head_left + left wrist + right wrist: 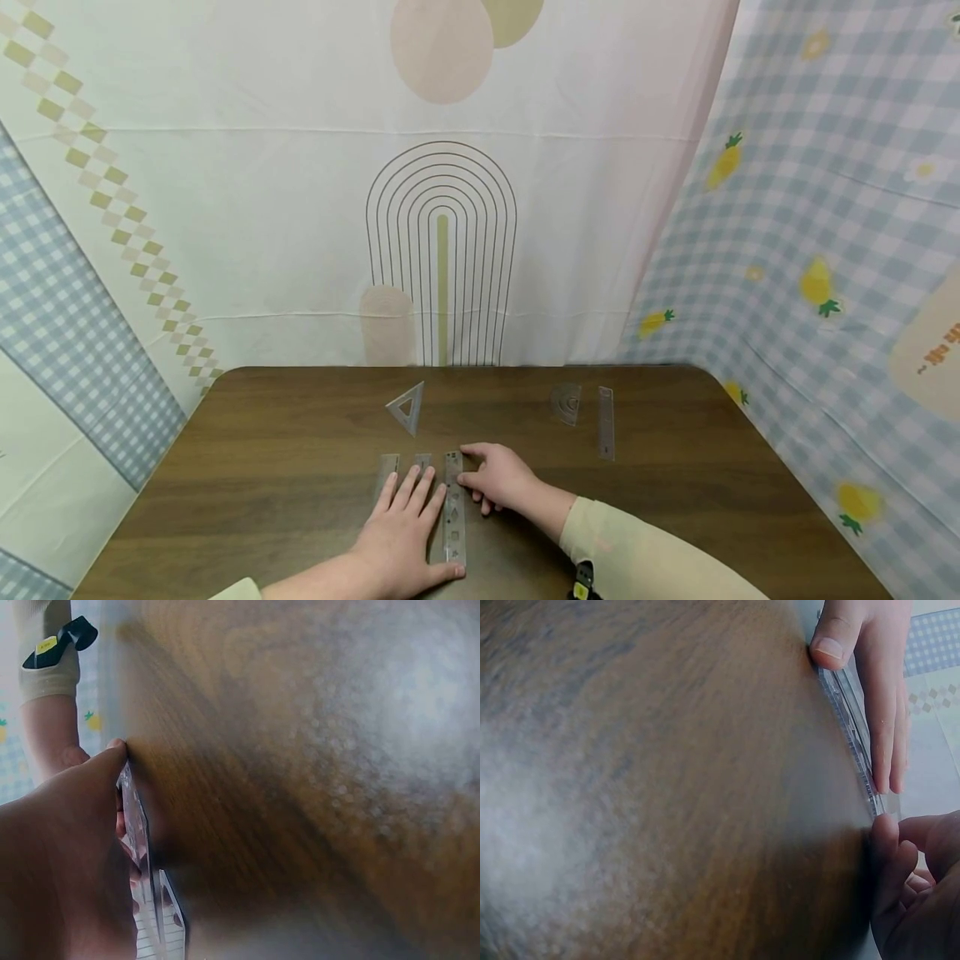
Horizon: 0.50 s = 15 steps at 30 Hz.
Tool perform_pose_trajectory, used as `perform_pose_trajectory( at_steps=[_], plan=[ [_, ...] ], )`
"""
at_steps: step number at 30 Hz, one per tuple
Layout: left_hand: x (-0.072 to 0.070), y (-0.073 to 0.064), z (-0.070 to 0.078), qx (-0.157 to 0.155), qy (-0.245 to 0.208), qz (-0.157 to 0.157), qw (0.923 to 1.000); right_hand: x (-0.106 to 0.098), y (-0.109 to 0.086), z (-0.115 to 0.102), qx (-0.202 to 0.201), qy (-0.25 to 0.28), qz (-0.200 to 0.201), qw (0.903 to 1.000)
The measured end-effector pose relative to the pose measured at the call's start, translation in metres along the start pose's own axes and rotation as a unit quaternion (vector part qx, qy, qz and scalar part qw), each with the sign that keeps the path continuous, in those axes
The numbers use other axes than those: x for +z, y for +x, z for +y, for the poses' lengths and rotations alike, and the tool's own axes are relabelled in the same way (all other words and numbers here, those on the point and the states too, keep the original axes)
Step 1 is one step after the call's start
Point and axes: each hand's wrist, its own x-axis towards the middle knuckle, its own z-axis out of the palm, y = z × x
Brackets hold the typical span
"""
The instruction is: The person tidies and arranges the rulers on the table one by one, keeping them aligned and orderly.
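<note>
My left hand (397, 533) lies with fingers spread over a row of clear plastic rulers, its thumb tip at the lower end of the rightmost one. That stencil ruler (454, 533), with cut-out shapes, stands upright in the row. Left of it the tops of a middle ruler (423, 459) and a left ruler (389, 463) show above the fingertips; the rest is mostly hidden. My right hand (504, 477) touches the stencil ruler's upper right edge with index finger and thumb, the other fingers bent beneath. In the right wrist view, the ruler edge (847, 724) runs between both hands.
Farther back on the brown wooden table (285, 442) lies a clear set square (407, 408). Toward the back right are a clear protractor (567, 404) and another clear ruler (607, 423). A patterned cloth (300, 208) hangs behind the table's far edge.
</note>
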Motion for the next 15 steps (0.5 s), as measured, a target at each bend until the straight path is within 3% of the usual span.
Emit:
perform_pose_trajectory(
  at_steps=[15],
  plan=[
    [0.0011, -0.0005, 0.0019, -0.001, 0.006, 0.016, 0.9999, 0.0018, -0.0002, -0.0001, -0.005, -0.005, 0.004, 1.0000]
  ],
)
